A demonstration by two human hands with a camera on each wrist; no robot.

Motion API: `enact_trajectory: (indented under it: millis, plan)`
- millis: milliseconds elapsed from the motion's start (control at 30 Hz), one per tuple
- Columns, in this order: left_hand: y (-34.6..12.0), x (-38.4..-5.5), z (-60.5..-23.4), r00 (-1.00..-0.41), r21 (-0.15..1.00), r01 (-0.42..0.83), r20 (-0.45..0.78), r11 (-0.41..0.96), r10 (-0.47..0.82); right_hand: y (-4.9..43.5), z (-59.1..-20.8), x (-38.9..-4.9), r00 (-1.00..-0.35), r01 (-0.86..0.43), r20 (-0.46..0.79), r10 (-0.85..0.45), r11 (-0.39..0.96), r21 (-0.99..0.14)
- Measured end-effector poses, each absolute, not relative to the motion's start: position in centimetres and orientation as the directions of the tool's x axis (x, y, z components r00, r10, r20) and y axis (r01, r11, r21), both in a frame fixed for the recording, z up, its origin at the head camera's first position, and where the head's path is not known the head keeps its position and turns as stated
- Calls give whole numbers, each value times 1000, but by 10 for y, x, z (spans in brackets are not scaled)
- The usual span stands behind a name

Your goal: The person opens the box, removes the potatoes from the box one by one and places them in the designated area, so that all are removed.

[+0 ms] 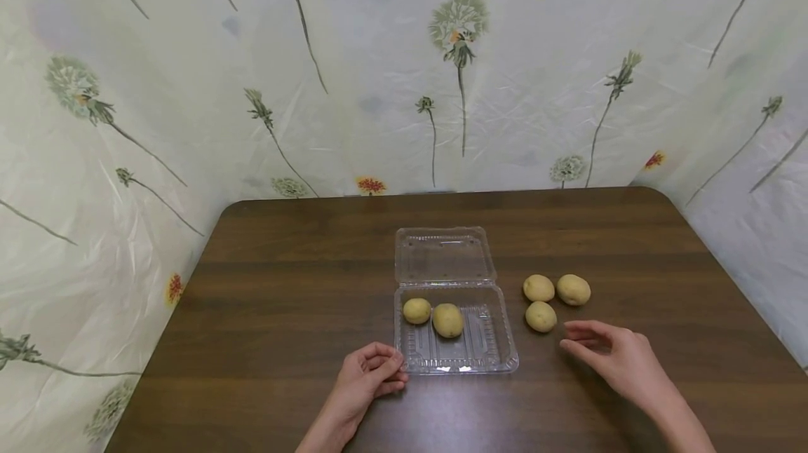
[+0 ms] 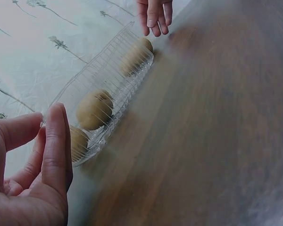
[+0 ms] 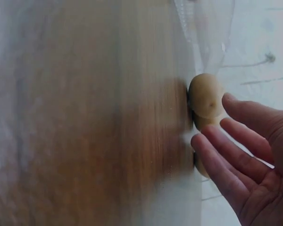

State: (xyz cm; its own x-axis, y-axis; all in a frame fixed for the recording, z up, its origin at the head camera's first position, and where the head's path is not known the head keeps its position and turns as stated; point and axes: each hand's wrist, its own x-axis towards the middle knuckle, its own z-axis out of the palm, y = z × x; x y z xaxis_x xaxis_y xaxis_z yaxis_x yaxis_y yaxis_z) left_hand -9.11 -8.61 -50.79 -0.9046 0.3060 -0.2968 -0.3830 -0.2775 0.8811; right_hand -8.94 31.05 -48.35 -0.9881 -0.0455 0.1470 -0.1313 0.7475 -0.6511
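Observation:
A clear plastic clamshell container (image 1: pixel 492 362) lies with its lid (image 1: pixel 445 257) folded back. Two potatoes, a smaller one (image 1: pixel 416 310) and a larger one (image 1: pixel 448 320), sit in its base. My left hand (image 1: pixel 369 376) pinches the rim at the near left corner between thumb and fingers, as the left wrist view shows closely. Right of the container, three more potatoes lie grouped on the table: one in front (image 1: pixel 541 316) and two behind (image 1: pixel 539 288) (image 1: pixel 574 289). Just short of them is my right hand (image 1: pixel 621 362), fingers and thumb spread apart, nothing between them.
The dark wooden table (image 1: pixel 284 299) has rounded far corners. Behind it and along both sides hangs a pale sheet (image 1: pixel 379 88) printed with dandelions and a few orange flowers.

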Motion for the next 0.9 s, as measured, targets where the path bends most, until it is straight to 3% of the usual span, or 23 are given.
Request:
enact_trajectory:
  millis: [433,900]
  plan:
    - [-86,-91,-507,-904,880,-385,-299,-278,307,296,-481,-87,-980,-198,149,-130,643,-740]
    - [-86,-91,-508,-904,880,-385,-299,-279,304,277,-471,-86,-964,-267,215,-159,592,-760]
